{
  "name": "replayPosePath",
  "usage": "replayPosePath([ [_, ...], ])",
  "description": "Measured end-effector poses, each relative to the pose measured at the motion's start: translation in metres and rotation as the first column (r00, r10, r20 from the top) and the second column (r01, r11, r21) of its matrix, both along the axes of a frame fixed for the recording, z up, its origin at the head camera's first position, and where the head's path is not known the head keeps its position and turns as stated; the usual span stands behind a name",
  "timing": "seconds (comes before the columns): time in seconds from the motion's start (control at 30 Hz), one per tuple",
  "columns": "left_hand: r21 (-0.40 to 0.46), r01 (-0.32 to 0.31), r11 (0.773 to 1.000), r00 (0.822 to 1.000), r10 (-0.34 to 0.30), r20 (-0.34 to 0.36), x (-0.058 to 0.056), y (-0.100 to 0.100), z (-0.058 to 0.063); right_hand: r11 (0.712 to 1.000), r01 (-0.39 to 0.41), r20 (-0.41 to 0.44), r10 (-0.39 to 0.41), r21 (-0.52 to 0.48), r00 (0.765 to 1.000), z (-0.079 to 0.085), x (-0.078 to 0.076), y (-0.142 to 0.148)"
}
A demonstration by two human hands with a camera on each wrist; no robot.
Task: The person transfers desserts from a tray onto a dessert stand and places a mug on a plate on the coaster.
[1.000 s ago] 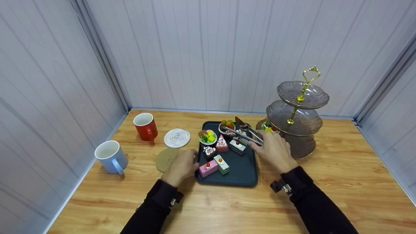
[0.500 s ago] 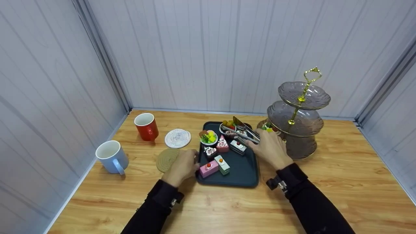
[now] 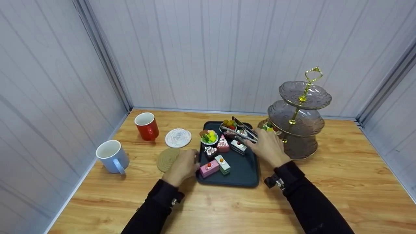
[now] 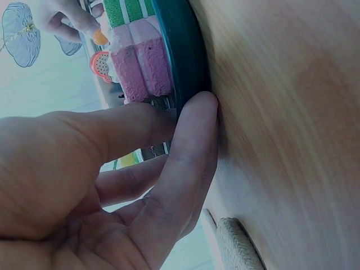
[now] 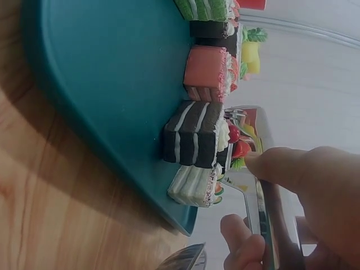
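Observation:
My left hand (image 3: 183, 164) pinches the left rim of a dark green tray (image 3: 243, 174); in the left wrist view, thumb and fingers meet on the tray's edge (image 4: 183, 50). My right hand (image 3: 269, 146) grips metal tongs (image 3: 249, 132), their arms spread over the tray's far right part. Below them lie a chocolate-layered cake slice (image 5: 194, 135) and a pale cake slice (image 5: 191, 185). Beside the tong tips stands a fruit cup (image 3: 229, 123). Also on the tray are a pink cake (image 3: 209, 169), a green-white cake (image 3: 223, 165), a pink wedge (image 3: 223, 144) and another fruit cup (image 3: 208, 137).
A three-tier glass stand (image 3: 297, 122) with a gold handle rises right of the tray. To the left are a red mug (image 3: 146, 126), a light blue mug (image 3: 112, 157), a white coaster (image 3: 178, 137) and a woven coaster (image 3: 165, 159). A panelled wall (image 3: 182, 58) closes the back.
My right hand has shifted slightly left with the tongs, and the tong arms have drawn a little closer together. My left hand has stayed at the tray's rim.

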State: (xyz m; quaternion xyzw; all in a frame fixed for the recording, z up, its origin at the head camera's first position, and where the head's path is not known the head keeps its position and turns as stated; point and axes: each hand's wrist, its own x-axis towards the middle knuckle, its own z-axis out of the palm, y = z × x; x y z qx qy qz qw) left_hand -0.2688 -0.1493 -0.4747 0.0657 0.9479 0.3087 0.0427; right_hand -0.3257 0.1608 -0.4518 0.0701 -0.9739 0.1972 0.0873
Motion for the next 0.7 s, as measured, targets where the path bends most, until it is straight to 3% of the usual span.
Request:
replayPosePath([
  [0.17, -0.004, 0.001, 1.000, 1.000, -0.001, -0.001, 0.0002, -0.0002, -0.0002, 1.000, 0.022, 0.029, -0.022, 0.013, 0.999, 0.0000, -0.0022, -0.0036],
  [0.5, -0.021, 0.025, 0.999, 0.996, -0.026, -0.086, 0.0018, -0.0015, -0.0020, 0.999, 0.022, 0.025, -0.023, 0.024, 0.999, -0.0028, -0.0039, -0.0079],
  [0.7, -0.033, 0.011, 0.999, 0.997, -0.014, -0.071, 0.0015, -0.0015, -0.0021, 1.000, 0.021, 0.044, -0.021, 0.007, 0.999, -0.0028, -0.0058, -0.0100],
])
